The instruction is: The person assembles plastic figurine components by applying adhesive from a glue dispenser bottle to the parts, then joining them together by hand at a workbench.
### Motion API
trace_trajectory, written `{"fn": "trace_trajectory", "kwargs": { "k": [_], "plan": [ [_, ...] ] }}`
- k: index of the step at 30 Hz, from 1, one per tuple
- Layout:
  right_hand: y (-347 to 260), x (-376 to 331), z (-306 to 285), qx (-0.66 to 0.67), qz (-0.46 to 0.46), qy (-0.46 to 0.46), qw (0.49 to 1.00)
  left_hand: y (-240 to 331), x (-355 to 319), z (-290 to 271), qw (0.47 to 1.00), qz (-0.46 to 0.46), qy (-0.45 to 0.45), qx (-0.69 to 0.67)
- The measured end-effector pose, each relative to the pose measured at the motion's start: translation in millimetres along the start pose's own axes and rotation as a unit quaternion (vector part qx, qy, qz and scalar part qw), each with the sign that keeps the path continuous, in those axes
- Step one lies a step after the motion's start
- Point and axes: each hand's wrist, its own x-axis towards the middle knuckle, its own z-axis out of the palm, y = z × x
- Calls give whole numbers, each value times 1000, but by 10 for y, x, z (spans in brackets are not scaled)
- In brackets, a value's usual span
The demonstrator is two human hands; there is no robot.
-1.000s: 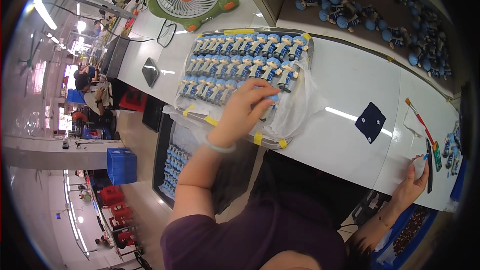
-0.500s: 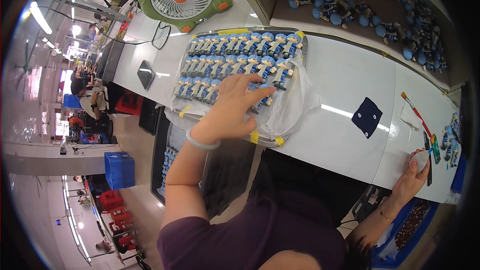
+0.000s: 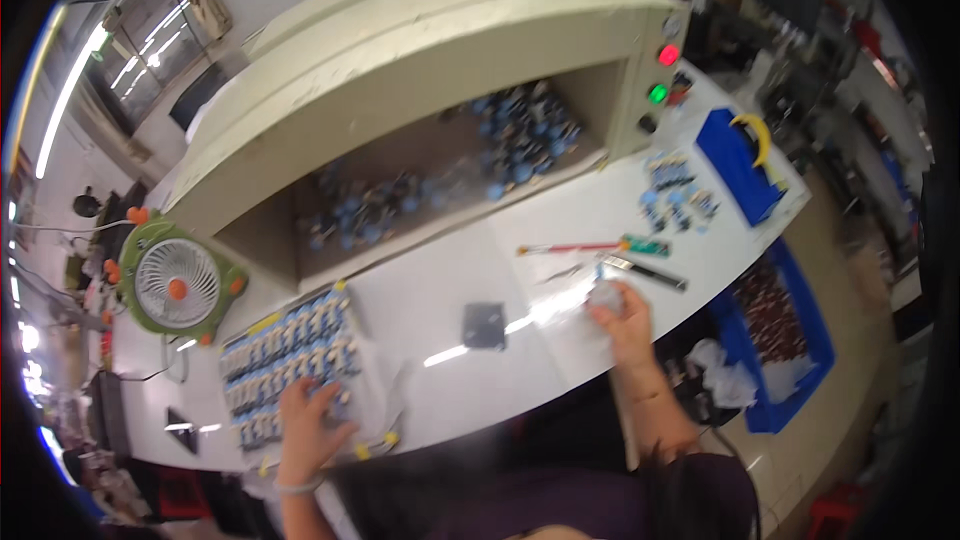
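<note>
The dark square (image 3: 484, 326) lies flat on the white desk (image 3: 520, 380), with bare surface on every side of it and the front edge of the desk nearer the person. Left of the square, across a bare strip, is the tray (image 3: 377, 402), filled with rows of blue-haired figurines (image 3: 290, 345). The left hand (image 3: 312, 425) is over the tray's front part, left of the square, thumb and fingers spread apart; blur hides whether it touches a figurine. To the right of the square, the right hand (image 3: 625, 318) pinches a whitish rounded object (image 3: 605, 293) above the desk, its forearm crossing the front edge. Further right of the square and a little behind lie a red-handled brush (image 3: 575, 248) and a black bar (image 3: 650, 273), both clear of that edge. Behind the square, past another open stretch, the beige machine (image 3: 640, 80) gapes with more figurines inside.
</note>
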Motion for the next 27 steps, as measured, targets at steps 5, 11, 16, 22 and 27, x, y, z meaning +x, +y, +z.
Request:
{"fn": "trace_trajectory", "kwargs": {
  "k": [5,11,16,22,27],
  "plan": [
    [15,-5,46,40,32,-17,999,446,493,-344,995,100,22,6],
    [-60,24,63,24,-9,16,1000,290,1802,-125,980,183,47,66],
    [-77,53,60,23,10,14,1000,-84,3028,261,994,110,18,-2],
    [-81,37,10,4,24,-2,1000,48,3677,696,980,124,21,156],
    [-82,50,2,27,31,-8,999,53,3849,588,987,99,-44,120]
  ]
}}
